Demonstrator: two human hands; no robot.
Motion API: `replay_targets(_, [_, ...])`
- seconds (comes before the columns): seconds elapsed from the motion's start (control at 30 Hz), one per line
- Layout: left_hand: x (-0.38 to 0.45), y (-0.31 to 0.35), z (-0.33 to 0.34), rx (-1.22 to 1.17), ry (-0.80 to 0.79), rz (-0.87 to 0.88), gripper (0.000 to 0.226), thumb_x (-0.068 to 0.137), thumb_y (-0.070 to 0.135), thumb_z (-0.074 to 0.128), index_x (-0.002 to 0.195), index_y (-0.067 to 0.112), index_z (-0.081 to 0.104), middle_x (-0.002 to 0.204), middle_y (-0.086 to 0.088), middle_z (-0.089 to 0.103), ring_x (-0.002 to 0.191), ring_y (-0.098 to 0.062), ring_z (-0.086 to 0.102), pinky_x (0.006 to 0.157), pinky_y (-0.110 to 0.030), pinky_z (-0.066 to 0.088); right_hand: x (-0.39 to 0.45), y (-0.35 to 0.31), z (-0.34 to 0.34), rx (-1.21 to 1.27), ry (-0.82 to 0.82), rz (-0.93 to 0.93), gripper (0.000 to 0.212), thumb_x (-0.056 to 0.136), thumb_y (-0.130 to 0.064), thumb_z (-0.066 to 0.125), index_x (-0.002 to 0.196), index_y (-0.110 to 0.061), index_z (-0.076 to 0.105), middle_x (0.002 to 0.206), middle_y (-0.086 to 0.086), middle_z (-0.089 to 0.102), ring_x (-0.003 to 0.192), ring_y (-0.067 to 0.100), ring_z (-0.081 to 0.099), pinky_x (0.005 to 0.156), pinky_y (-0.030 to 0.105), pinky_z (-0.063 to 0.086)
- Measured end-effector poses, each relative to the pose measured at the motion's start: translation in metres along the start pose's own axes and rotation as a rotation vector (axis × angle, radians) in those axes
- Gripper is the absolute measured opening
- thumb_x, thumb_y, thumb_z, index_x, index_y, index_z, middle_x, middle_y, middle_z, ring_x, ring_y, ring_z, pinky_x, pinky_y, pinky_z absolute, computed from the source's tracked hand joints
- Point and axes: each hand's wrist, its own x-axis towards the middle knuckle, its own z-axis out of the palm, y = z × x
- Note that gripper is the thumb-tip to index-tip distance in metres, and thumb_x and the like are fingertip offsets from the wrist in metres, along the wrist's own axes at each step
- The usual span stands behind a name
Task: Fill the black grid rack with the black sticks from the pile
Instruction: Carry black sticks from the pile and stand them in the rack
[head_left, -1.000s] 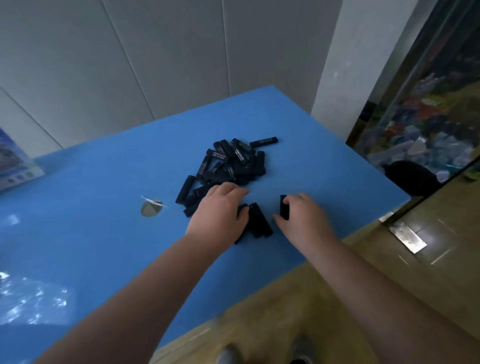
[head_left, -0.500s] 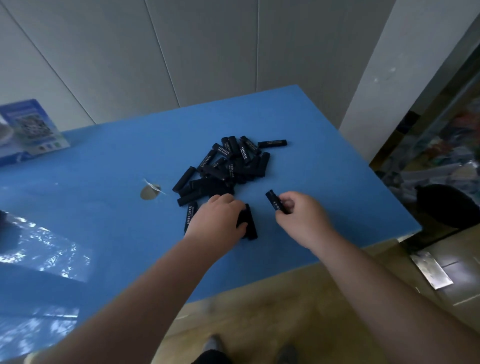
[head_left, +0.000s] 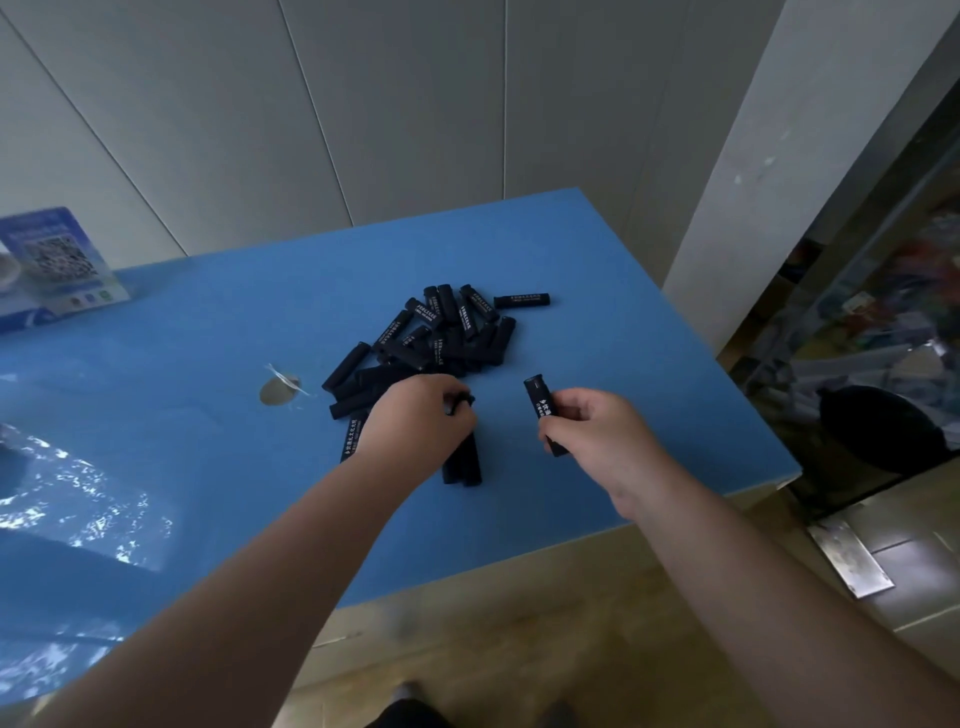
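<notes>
Black sticks lie heaped near the middle of the blue table, matte, short and bar-shaped with rounded ends, several bearing small white print along their length. They point every way: one at the far right edge of the pile lies almost crosswise, while others at the left run diagonally from near-left to far-right. The right hand pinches one stick between thumb and curled fingers, lifted off the table, its long axis tilted up and away to the left (white lettering faces the camera). The left hand is curled over a few sticks lying side by side, their long axes pointing toward the near table edge; it grips them from above. The tabletop looks smooth and faintly glossy.
</notes>
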Motion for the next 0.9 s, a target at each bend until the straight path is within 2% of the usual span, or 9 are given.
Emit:
replay_targets(0.1, [0.001,0.002,0.001,-0.237,0.051,-0.068,0.022,0.094,0.023,0.055,0.111,0.027,0.068,0.071,0.015,0.064,0.043,0.001,0.051,0.046,-0.014,0.04,0.0,0.0,-0.003,0.034,0.002,-0.008,0.01,0.092,-0.018,0.064,0.094,-0.022,0.072,0.087,0.0,0.075,0.086,0.014,0.069,0.082,0.029,0.053])
replay_targets(0.2, [0.0,0.013,0.0,-0.438,0.087,-0.154,0.021,0.097,0.022,0.051,0.11,0.028,0.067,0.058,0.009,0.056,0.036,-0.003,0.038,0.041,-0.018,0.035,-0.005,-0.001,-0.013,0.078,-0.001,-0.038,0.006,0.093,-0.021,0.066,0.093,-0.025,0.071,0.094,-0.004,0.076,0.094,0.014,0.071,0.093,0.038,0.057])
replay_targets(0.27, [0.0,0.018,-0.002,-0.544,0.066,-0.235,0.02,0.099,0.024,0.049,0.108,0.029,0.065,0.06,0.005,0.052,0.041,-0.007,0.037,0.043,-0.02,0.034,-0.007,-0.004,-0.017,0.096,-0.005,-0.053,0.005,0.093,-0.022,0.067,0.094,-0.024,0.072,0.093,-0.004,0.076,0.092,0.015,0.072,0.094,0.041,0.057])
replay_targets(0.4, [-0.004,0.021,-0.013,-0.759,0.102,-0.378,0.02,0.099,0.024,0.047,0.109,0.024,0.064,0.07,-0.002,0.051,0.057,-0.014,0.043,0.059,-0.029,0.04,-0.007,-0.016,-0.015,0.115,-0.056,-0.098,0.006,0.094,-0.021,0.068,0.097,-0.02,0.073,0.092,-0.004,0.077,0.089,0.014,0.073,0.09,0.041,0.059])
replay_targets(0.47, [-0.01,0.018,-0.02,-0.896,0.15,-0.413,0.019,0.1,0.018,0.045,0.106,0.019,0.063,0.073,0.0,0.056,0.061,-0.012,0.052,0.066,-0.028,0.049,-0.004,-0.024,-0.008,0.114,-0.094,-0.119,0.006,0.094,-0.021,0.068,0.098,-0.019,0.073,0.092,-0.003,0.076,0.088,0.013,0.073,0.089,0.039,0.06])
replay_targets(0.53, [-0.018,0.013,-0.026,-1.006,0.2,-0.422,0.019,0.101,0.014,0.042,0.104,0.018,0.061,0.084,-0.002,0.065,0.068,-0.01,0.062,0.067,-0.028,0.055,0.0,-0.031,0.003,0.105,-0.132,-0.147,0.006,0.093,-0.021,0.069,0.097,-0.021,0.073,0.091,-0.003,0.076,0.088,0.012,0.072,0.089,0.04,0.06])
replay_targets(0.63, [-0.031,-0.002,-0.035,-1.006,0.297,-0.447,0.017,0.101,0.012,0.043,0.107,0.014,0.059,0.095,-0.004,0.068,0.073,-0.009,0.066,0.07,-0.033,0.06,0.003,-0.04,0.023,0.116,-0.185,-0.201,0.006,0.093,-0.021,0.07,0.096,-0.024,0.073,0.092,-0.002,0.076,0.089,0.012,0.071,0.089,0.038,0.06])
replay_targets(0.77, [-0.054,-0.026,-0.051,-1.01,0.352,-0.466,0.012,0.094,-0.002,0.053,0.101,0.006,0.059,0.09,-0.007,0.065,0.079,-0.014,0.069,0.075,-0.033,0.061,0.0,-0.048,0.058,0.118,-0.29,-0.242,0.008,0.093,-0.02,0.069,0.099,-0.023,0.073,0.098,0.004,0.076,0.095,0.018,0.072,0.086,0.034,0.06])
replay_targets(0.9, [-0.083,-0.06,-0.071,-0.926,0.44,-0.498,0.018,0.087,0.003,0.067,0.1,0.014,0.062,0.1,-0.008,0.072,0.083,-0.014,0.07,0.083,-0.032,0.058,-0.01,-0.055,0.098,0.098,-0.368,-0.262,0.008,0.093,-0.022,0.069,0.1,-0.024,0.074,0.095,-0.003,0.077,0.095,0.013,0.072,0.088,0.034,0.06])
